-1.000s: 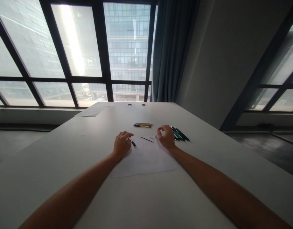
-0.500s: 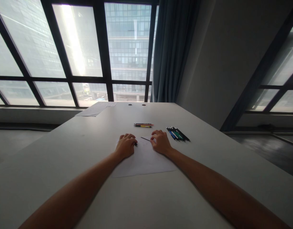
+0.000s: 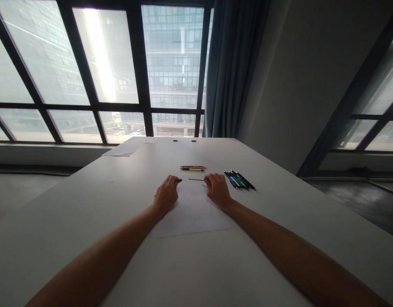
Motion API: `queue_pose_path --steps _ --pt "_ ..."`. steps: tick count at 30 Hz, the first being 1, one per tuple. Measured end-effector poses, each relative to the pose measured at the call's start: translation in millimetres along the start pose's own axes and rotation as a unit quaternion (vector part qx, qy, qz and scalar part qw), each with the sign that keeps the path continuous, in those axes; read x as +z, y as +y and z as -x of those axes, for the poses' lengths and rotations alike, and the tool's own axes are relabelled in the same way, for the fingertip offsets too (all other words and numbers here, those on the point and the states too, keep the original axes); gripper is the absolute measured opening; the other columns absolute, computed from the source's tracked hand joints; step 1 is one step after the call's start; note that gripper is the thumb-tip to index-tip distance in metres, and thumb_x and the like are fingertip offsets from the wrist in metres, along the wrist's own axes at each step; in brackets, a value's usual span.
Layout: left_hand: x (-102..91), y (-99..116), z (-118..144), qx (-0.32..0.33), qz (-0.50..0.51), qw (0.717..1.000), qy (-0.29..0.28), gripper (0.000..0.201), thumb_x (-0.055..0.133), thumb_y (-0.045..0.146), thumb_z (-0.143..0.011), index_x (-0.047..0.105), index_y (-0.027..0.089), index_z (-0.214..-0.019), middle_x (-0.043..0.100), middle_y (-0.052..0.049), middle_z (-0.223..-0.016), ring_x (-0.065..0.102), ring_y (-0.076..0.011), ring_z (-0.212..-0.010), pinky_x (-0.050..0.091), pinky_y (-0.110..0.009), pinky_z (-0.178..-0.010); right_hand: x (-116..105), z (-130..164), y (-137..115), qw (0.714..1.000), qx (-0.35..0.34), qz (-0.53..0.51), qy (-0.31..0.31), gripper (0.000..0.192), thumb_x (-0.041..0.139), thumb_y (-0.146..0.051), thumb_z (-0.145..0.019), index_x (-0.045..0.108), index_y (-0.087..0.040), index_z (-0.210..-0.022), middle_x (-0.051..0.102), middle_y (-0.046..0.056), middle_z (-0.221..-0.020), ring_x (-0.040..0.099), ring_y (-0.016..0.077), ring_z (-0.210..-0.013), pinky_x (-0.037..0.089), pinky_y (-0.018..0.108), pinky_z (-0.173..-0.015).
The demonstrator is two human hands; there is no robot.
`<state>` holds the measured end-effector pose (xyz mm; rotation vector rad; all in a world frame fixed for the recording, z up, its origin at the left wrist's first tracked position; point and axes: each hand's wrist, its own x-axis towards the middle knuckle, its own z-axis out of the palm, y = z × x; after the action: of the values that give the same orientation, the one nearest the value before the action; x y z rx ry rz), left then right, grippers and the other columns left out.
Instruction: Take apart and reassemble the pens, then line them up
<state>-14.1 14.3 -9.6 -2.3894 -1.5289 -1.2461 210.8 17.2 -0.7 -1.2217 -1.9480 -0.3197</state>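
My left hand (image 3: 166,195) is closed over the top left corner of a white sheet of paper (image 3: 193,215), and a small black pen part (image 3: 179,181) sticks out from its fingertips. My right hand (image 3: 217,190) is closed at the sheet's top right corner, pinching the end of a thin dark refill (image 3: 195,179) that points left toward the black part. A small gap separates the refill's tip from the black part. Both forearms stretch across the white table (image 3: 87,204).
Just beyond the hands lies a small bunch of pens (image 3: 193,168) with pink and yellow on them. A row of blue, green and black pens (image 3: 239,180) lies right of my right hand. Papers (image 3: 129,146) sit at the far left edge, near two cable holes (image 3: 183,140).
My left hand closed on the black pen part that lay on the sheet and lifted it. My right hand moved left, took the thin refill and raised it level with the black part.
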Motion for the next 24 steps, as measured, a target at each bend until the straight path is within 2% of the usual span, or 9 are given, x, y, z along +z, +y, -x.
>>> queue_pose_path --steps 13,18,21,24 --pt "-0.9 1.3 1.3 0.042 0.028 0.999 -0.009 0.015 0.040 0.016 -0.091 0.053 0.020 -0.097 0.061 -0.006 -0.095 0.059 -0.0204 -0.084 0.050 -0.033 -0.072 2.0 0.8 1.8 1.000 -0.026 0.000 0.007 0.013 0.047 -0.011 -0.087 0.055 -0.018 -0.080 0.060 0.004 -0.074 0.052 0.0191 -0.074 0.033 0.034 -0.076" --pt "-2.6 3.8 1.2 0.103 0.038 0.994 -0.019 0.016 0.041 0.014 -0.090 0.055 0.020 -0.097 0.060 -0.007 -0.094 0.057 -0.0198 -0.088 0.050 -0.034 -0.079 -1.6 1.3 -2.3 0.995 -0.090 -0.030 0.018 0.018 0.044 -0.008 -0.088 0.059 -0.018 -0.086 0.063 0.005 -0.080 0.054 0.0186 -0.078 0.035 0.035 -0.078" --pt "-4.6 7.6 1.8 0.140 0.057 0.988 -0.025 0.018 0.040 0.015 -0.091 0.055 0.020 -0.098 0.059 -0.007 -0.094 0.056 -0.0197 -0.088 0.050 -0.034 -0.080 -2.8 2.3 -8.9 0.987 -0.147 -0.059 0.000 0.024 0.042 -0.007 -0.090 0.063 -0.019 -0.094 0.067 0.006 -0.087 0.056 0.0190 -0.085 0.036 0.036 -0.081" --pt "-6.2 11.0 2.7 0.165 0.074 0.983 -0.039 0.020 0.038 0.016 -0.092 0.055 0.019 -0.102 0.059 -0.009 -0.096 0.056 -0.0198 -0.090 0.050 -0.034 -0.081 -2.0 3.1 -14.2 0.981 -0.169 -0.090 -0.026 0.023 0.045 -0.016 -0.094 0.063 -0.021 -0.108 0.070 0.006 -0.092 0.059 0.0185 -0.085 0.039 0.035 -0.082"
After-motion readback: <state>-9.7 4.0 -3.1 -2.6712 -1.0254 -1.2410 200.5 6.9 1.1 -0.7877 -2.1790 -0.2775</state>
